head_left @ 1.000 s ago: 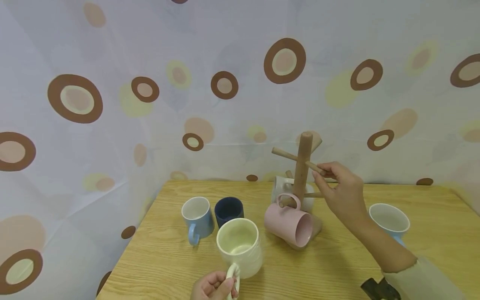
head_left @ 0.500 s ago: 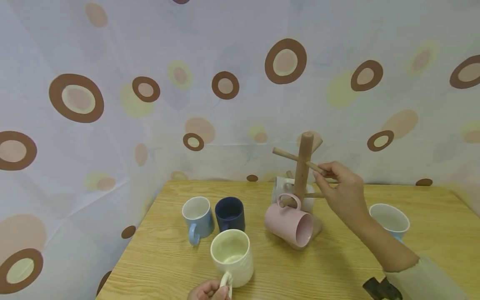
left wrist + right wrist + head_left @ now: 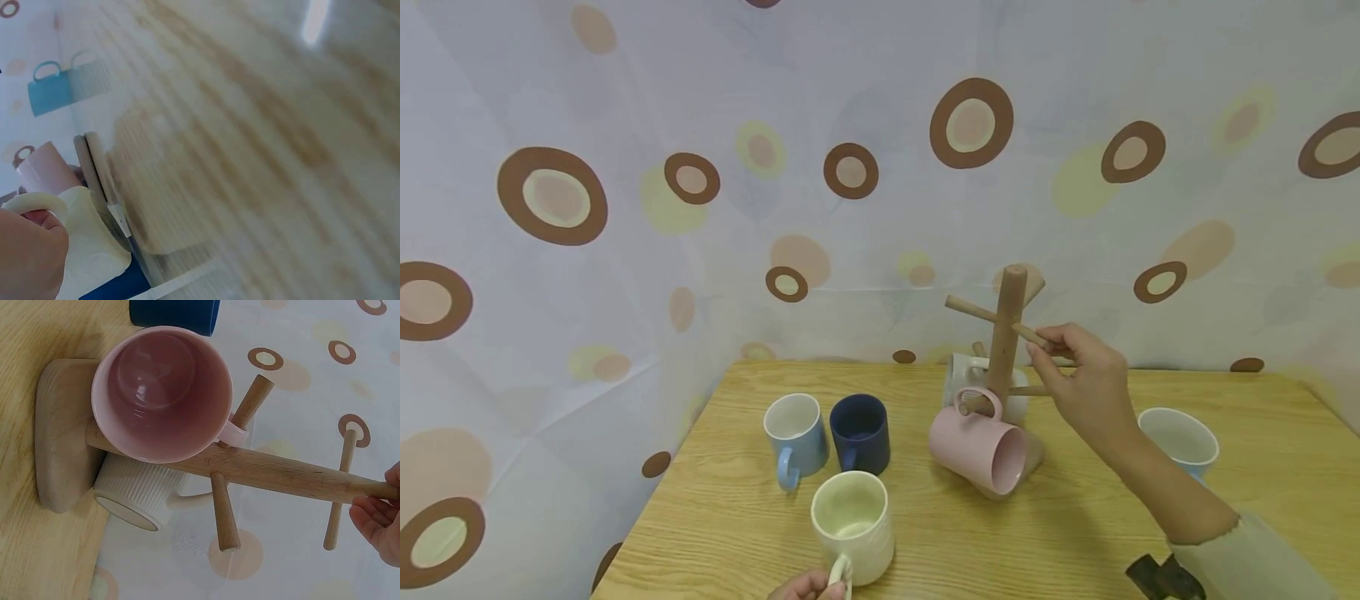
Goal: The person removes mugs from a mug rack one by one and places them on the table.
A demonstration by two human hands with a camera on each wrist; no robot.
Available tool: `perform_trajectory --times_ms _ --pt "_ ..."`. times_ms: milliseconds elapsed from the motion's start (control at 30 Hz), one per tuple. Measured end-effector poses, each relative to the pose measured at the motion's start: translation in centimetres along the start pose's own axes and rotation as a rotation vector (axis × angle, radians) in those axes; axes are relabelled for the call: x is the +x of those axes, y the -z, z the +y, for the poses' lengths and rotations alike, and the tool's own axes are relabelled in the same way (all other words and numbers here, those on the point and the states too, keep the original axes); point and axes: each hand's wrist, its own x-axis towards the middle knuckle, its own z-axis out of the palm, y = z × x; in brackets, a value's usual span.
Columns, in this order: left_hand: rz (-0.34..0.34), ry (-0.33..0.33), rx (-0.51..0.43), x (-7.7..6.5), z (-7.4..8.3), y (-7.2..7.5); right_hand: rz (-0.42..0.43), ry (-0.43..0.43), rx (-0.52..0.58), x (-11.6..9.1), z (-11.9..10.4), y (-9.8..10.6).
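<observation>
My left hand [image 3: 808, 585] grips the handle of a cream mug [image 3: 859, 533], upright at the front of the table with its mouth up. In the left wrist view, the cream mug [image 3: 94, 250] overlaps a dark blue one behind it. With thumb and fingers, my right hand [image 3: 1086, 383] pinches an upper peg of a wooden mug tree [image 3: 1006, 350]. On a lower peg of that tree a pink mug [image 3: 970, 446] hangs by its handle, tilted sideways. Behind the post hangs a white ribbed mug [image 3: 140, 487], partly hidden in the head view.
Left of the tree, a light blue mug [image 3: 805, 450] and a navy mug [image 3: 867, 442] stand upright on the wooden table [image 3: 715, 517]. Another blue mug [image 3: 1180, 437] with a white inside stands at the right, partly behind my forearm. A patterned cloth [image 3: 880, 225] hangs behind.
My left hand has moved the cream mug left and toward the front edge, uncovering more of the navy mug. The right hand stays on the peg.
</observation>
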Motion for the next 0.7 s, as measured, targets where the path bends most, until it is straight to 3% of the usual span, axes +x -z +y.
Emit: perform_trajectory --times_ms 133,233,700 --pt "0.04 0.008 0.039 1.1 -2.2 0.9 -0.004 -0.006 0.003 0.0 -0.1 0.0" --pt "0.032 0.003 0.06 1.5 -3.0 1.3 -0.006 -0.014 0.01 0.0 -0.1 0.1" --pt "-0.068 0.066 0.083 1.2 -2.5 1.8 -0.004 -0.027 0.013 -0.1 -0.2 0.2"
